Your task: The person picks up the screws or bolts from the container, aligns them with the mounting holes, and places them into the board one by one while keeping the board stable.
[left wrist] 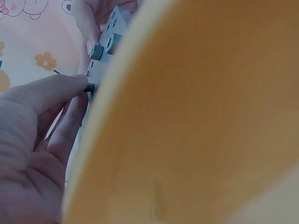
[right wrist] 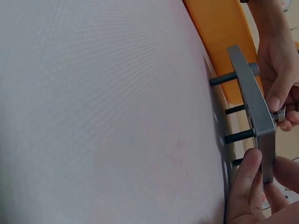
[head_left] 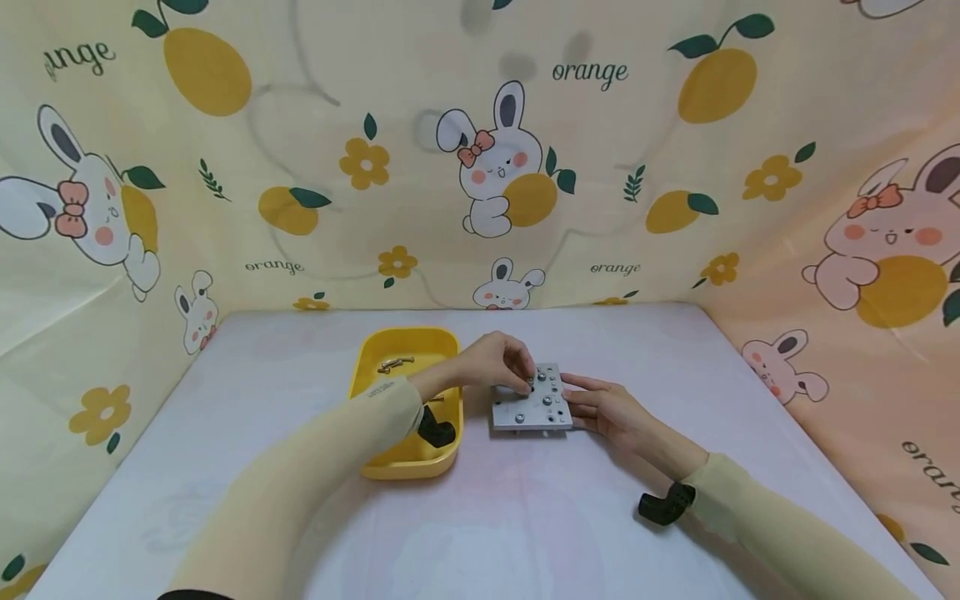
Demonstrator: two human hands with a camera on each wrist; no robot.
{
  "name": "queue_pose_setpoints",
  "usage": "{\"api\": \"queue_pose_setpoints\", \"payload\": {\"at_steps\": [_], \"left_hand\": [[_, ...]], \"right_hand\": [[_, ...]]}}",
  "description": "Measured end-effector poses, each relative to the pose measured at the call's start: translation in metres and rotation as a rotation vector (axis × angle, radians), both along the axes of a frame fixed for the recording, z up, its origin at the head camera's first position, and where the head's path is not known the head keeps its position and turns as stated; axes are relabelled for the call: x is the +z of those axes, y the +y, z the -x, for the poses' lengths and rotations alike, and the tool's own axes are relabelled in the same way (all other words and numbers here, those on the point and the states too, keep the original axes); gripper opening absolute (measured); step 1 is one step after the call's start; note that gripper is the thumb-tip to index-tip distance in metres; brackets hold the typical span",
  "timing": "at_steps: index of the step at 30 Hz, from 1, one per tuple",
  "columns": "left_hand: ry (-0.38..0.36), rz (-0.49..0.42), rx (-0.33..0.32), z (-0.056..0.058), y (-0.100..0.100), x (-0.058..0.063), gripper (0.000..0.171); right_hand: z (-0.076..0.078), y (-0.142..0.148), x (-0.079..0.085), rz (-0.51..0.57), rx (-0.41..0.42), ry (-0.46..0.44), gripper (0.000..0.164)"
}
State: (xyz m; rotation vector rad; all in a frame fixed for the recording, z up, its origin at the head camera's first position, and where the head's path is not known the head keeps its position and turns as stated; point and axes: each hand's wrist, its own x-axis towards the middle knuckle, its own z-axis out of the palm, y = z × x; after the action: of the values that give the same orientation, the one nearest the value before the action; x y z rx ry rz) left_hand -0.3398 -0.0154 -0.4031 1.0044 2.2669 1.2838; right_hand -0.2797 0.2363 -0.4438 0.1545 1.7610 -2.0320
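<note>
Yellow tray (head_left: 408, 468), left; just beside it, metal plate (head_left: 534, 408) with its right edge gripped between thumb and fingers of the right hand (head_left: 609, 412); left hand (head_left: 491, 363) pinching a bolt (right wrist: 280, 115) at its upper face; behind, cloth (head_left: 420, 183) lettered "orange".

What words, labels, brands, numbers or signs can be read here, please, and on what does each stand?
"orange": printed cloth, three times whole at the back.
"oran": cloth at right, cut off by picture edge.
"nge": cloth at upper left, start distorted.
Left sleeve: dark marks, too small to read.
Metal plate, yellow tray: nothing legible.
</note>
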Motion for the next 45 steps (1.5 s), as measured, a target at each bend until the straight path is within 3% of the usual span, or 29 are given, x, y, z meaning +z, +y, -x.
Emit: {"api": "queue_pose_setpoints", "payload": {"at_steps": [6, 13, 35, 40, 45], "left_hand": [[0.007, 0.007, -0.029, 0.004, 0.002, -0.004, 0.016], [0.014, 0.000, -0.011, 0.007, 0.001, -0.005, 0.017], [0.020, 0.012, -0.018, 0.007, 0.000, -0.005, 0.019], [0.065, -0.051, 0.035, -0.001, -0.012, 0.012, 0.022], [0.084, -0.140, 0.081, -0.019, -0.039, 0.039, 0.023]], "right_hand": [[0.000, 0.000, -0.002, -0.002, -0.001, -0.002, 0.055], [0.000, 0.000, -0.002, 0.007, -0.001, 0.004, 0.056], [-0.001, -0.003, -0.001, 0.006, -0.018, -0.002, 0.057], [0.000, -0.005, -0.003, 0.015, -0.029, 0.001, 0.056], [0.000, -0.003, -0.001, 0.005, -0.033, 0.003, 0.058]]}}
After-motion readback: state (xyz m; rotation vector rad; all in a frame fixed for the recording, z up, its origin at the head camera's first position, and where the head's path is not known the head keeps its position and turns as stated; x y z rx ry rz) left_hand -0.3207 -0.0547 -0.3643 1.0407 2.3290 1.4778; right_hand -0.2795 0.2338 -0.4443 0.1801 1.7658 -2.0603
